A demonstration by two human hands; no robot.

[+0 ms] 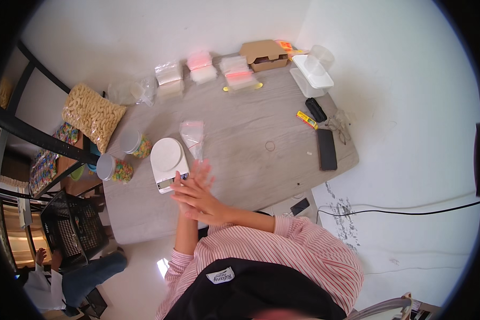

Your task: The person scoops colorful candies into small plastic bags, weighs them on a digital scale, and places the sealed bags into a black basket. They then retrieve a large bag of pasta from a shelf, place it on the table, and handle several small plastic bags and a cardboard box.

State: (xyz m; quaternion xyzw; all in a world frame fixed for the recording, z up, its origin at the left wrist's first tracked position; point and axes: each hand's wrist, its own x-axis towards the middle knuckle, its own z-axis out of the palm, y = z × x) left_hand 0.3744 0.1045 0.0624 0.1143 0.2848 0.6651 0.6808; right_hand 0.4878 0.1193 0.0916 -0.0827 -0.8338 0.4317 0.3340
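Note:
My left hand (202, 176) and my right hand (204, 204) are pressed against each other above the table's near side, the right lying across the left palm. Both hold nothing, and their fingers are apart; the left fingertips are blurred. Just beyond them sits a white digital kitchen scale (167, 156) with a bare round platform; my fingers hide one corner of it. A few clear zip bags (193, 136) lie flat beside the scale. To its left are two clear jars with grey lids, one upper jar (136, 143) and one lower jar (115, 169), both holding colourful small pieces.
Along the table's (240, 160) back lie bundles of plastic bags (238, 74), a cardboard box (266, 56) and a plastic container (312, 76). A bag of ring-shaped snacks (92, 114) leans at left. A smartphone (327, 150) lies right. Another person (76, 284) sits by a black crate (74, 232).

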